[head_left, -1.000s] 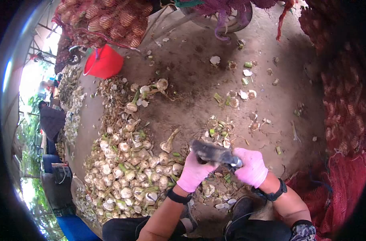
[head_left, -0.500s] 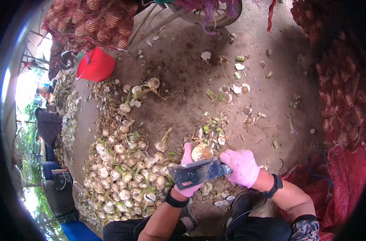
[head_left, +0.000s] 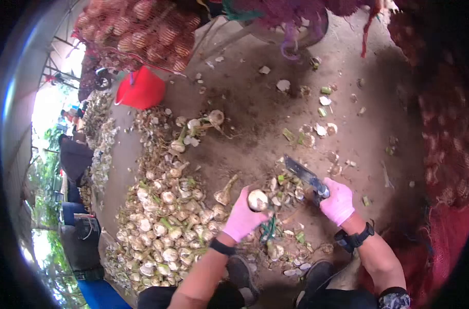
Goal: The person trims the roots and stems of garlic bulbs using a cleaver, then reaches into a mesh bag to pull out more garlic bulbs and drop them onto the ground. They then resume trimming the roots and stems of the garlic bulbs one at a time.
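My left hand (head_left: 244, 217), in a pink glove, is closed around a garlic bulb (head_left: 257, 200) whose pale face points up. To its right, my right hand (head_left: 338, 202), gloved in pink too, grips a cleaver (head_left: 305, 175) by the handle. The blade points up and left, apart from the bulb and nearly edge-on to me. A large pile of garlic bulbs (head_left: 165, 226) lies left of my left hand, and one loose garlic bulb with a stem (head_left: 225, 191) rests just beside that hand. Below the bulb I see a dark green strip (head_left: 268, 229), too blurred to name.
Cut stems and peel (head_left: 291, 188) litter the dirt floor between my hands. A red bucket (head_left: 140, 90) is at the upper left, under a mesh sack of bulbs (head_left: 142, 31). More red mesh sacks (head_left: 448, 149) line the right side. A wheel (head_left: 291, 31) stands at the top.
The cleaver was across the bulb with both hands close together; now my right hand has swung it away to the right. The bulb in my left hand has turned pale side up. The view has shifted slightly.
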Action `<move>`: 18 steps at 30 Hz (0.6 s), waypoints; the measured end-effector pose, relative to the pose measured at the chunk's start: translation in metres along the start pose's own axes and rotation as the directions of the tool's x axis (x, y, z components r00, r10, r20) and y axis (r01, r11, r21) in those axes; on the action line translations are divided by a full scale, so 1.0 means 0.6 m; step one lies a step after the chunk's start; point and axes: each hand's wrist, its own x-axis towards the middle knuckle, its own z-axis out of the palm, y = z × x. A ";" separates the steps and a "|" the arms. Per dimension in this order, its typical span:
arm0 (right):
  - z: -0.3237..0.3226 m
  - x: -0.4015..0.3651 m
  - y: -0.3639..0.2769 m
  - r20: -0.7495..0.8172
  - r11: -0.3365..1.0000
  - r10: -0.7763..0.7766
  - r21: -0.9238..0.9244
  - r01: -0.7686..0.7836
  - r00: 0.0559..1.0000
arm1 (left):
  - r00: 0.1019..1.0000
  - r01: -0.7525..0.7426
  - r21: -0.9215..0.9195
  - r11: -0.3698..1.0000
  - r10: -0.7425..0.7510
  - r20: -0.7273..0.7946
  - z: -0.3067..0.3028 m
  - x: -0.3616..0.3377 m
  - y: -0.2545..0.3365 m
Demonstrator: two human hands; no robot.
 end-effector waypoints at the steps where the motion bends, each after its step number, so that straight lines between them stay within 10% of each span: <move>1: 0.001 0.009 -0.003 -0.005 1.000 -0.023 0.004 0.023 1.000 | 1.000 0.011 0.198 0.980 -0.011 0.001 -0.032 0.010 -0.007; 5: 0.032 0.025 0.022 0.034 1.000 -0.008 0.028 0.007 0.999 | 0.850 0.261 0.583 0.769 -0.469 0.238 -0.206 0.031 -0.085; 9: 0.055 0.064 0.041 0.000 0.999 0.038 0.023 -0.038 0.999 | 0.598 0.057 0.892 0.448 -0.731 0.329 -0.322 0.037 -0.068; 11: 0.073 0.096 0.048 0.061 0.982 0.110 0.149 -0.118 0.992 | 0.908 0.177 0.798 0.575 -0.409 0.093 -0.347 0.072 -0.090; 12: 0.088 0.107 0.046 -0.027 0.983 0.085 0.164 -0.079 0.996 | 0.930 0.329 0.610 0.721 -0.360 -0.076 -0.354 0.104 -0.113; 14: 0.092 0.128 0.036 0.042 0.961 0.144 0.234 -0.150 0.989 | 0.968 0.141 0.605 0.784 0.018 -0.249 -0.351 0.185 -0.154; 18: 0.099 0.144 0.051 0.164 0.909 0.212 0.328 -0.256 0.963 | 0.921 0.256 0.571 0.780 -0.018 -0.388 -0.327 0.326 -0.102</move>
